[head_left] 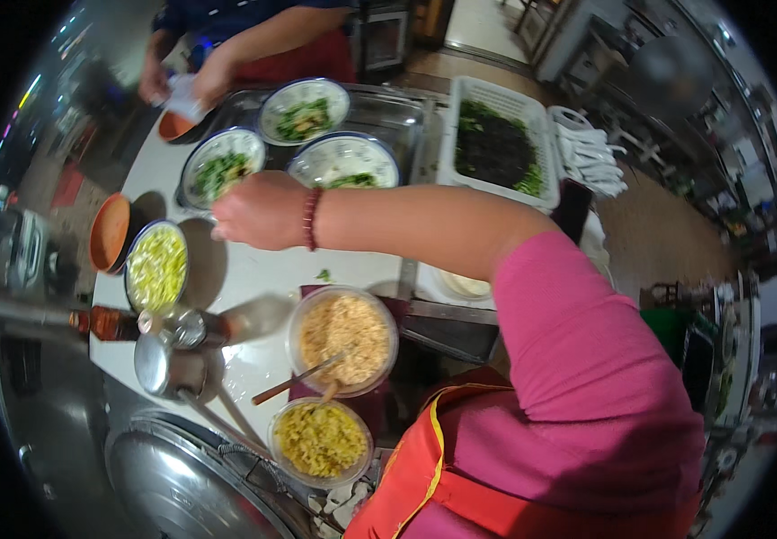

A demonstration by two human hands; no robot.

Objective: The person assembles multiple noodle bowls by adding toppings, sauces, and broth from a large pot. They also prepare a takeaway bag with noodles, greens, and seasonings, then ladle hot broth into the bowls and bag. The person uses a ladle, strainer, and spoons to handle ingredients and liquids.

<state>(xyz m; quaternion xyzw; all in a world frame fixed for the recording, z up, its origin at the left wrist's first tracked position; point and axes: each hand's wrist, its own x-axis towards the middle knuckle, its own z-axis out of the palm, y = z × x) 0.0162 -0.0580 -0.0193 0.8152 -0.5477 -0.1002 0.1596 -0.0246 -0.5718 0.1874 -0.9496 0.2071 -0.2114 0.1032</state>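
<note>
3 blue-rimmed bowls, the left bowl (231, 141), the far bowl (303, 90) and the right bowl (324, 154), stand close together at the far side of the white counter (267, 268) in the head view, each with chopped greens inside. The wearer's right hand (262, 211) reaches across from the right, at the near edge of the left bowl. Its fingers are curled and turned down; I cannot tell whether they grip anything, and the left hand is out of view.

The step in hand looks like portioning ingredients into these 3 bowls, with the left one being served. The right bowl appears to hold the least, so it may want more. The next move calls for a small, level release over the left bowl's middle, clear of its rim.

Supplies sit within reach: pale yellow chopped vegetables (156, 267) to the left, and on the near side 2 tubs, 1 of beige crumbly food (352, 328) with a spoon (303, 375) resting in it, 1 of yellow-green chopped food (323, 440). At the far left, a co-worker's hand (216, 79) is beside something whitish, too blurred to name.
</note>
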